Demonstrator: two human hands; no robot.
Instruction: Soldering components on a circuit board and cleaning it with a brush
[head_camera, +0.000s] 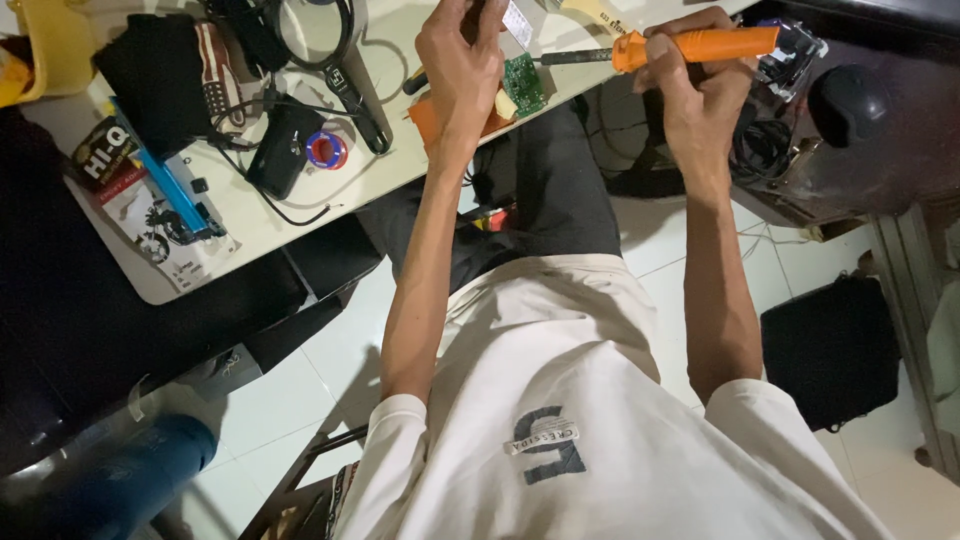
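While the right hand is wrapped tight round the orange handle of a soldering iron, its dark metal tip points left toward the small green circuit board at the near edge of the white table. Left hand is raised over the board with fingers pinched closed at the top, on something thin, maybe solder wire, too small to tell. Board lies just beside the left wrist, partly on an orange pad, close to the table edge and above the person's lap.

Risks, as I judge them: the hot tip is near the left fingers, so a slip of either hand could burn skin. Board is not clamped as far as visible, so a push from the tip could slide it off the edge onto the dark trousers. Clutter sits well to the left: a spool of solder, a black adapter with cable, a magnifier with a black handle, a blue tool. Loose cables near the work could snag the iron's cord, which is out of view
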